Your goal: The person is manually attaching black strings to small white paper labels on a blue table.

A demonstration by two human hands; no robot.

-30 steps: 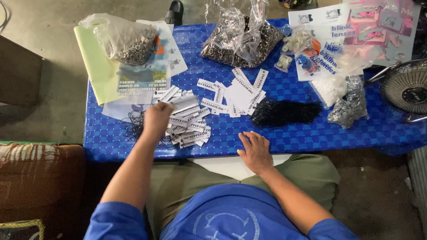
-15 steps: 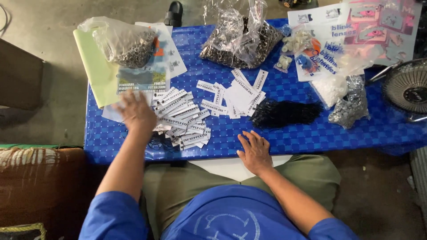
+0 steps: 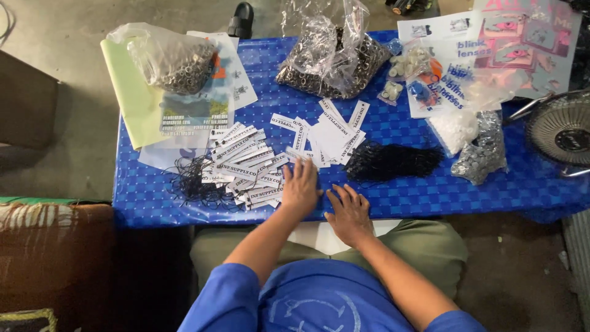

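Note:
My left hand lies palm down on the blue patterned table, its fingertips touching the right edge of a pile of white paper tags. My right hand rests flat beside it near the front edge, fingers spread, holding nothing. A second heap of white tags lies just beyond both hands. A tangle of black strings sits to the right of that heap. Another bunch of black strings lies left of the first pile.
Two clear bags of metal eyelets stand at the back. Printed sheets and small bags crowd the right side. A fan sits at the right edge. A brown cushion is at lower left.
My left hand has swung from the left end of the tag pile to the right, now beside my right hand. My right hand has stayed in place.

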